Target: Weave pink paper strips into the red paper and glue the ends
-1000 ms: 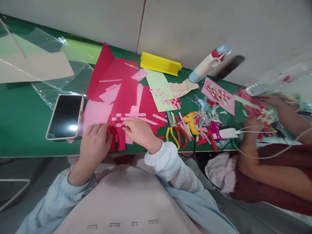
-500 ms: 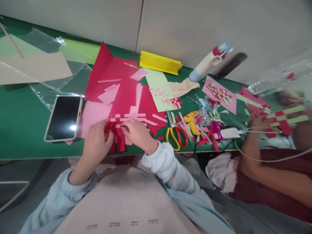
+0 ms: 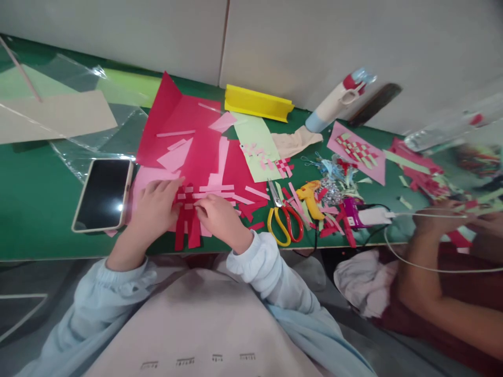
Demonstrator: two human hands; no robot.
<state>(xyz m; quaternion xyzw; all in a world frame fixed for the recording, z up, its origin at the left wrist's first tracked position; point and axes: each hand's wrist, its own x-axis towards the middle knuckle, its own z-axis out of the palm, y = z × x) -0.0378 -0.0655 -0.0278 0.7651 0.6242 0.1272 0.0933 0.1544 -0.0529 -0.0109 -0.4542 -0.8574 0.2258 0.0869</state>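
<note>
A weave of red and pink paper strips (image 3: 188,220) lies at the near edge of the green table (image 3: 35,204). My left hand (image 3: 155,207) rests flat on its left side, fingers stretched toward the strips. My right hand (image 3: 216,217) sits on the right side of the weave, its fingertips pinched on a pink strip (image 3: 214,195) that runs across the red ones. Red and pink paper sheets (image 3: 196,136) lie just behind the weave.
A phone (image 3: 102,193) lies left of my hands. Scissors (image 3: 285,217), a yellow glue gun (image 3: 308,196) and paper scraps sit to the right. A yellow tray (image 3: 257,102) and a bottle (image 3: 338,99) stand at the back. Another person's arms (image 3: 440,241) are at the right.
My left hand has slid forward and flattened onto the left of the weave. The person at the right has lifted their own woven piece off the table.
</note>
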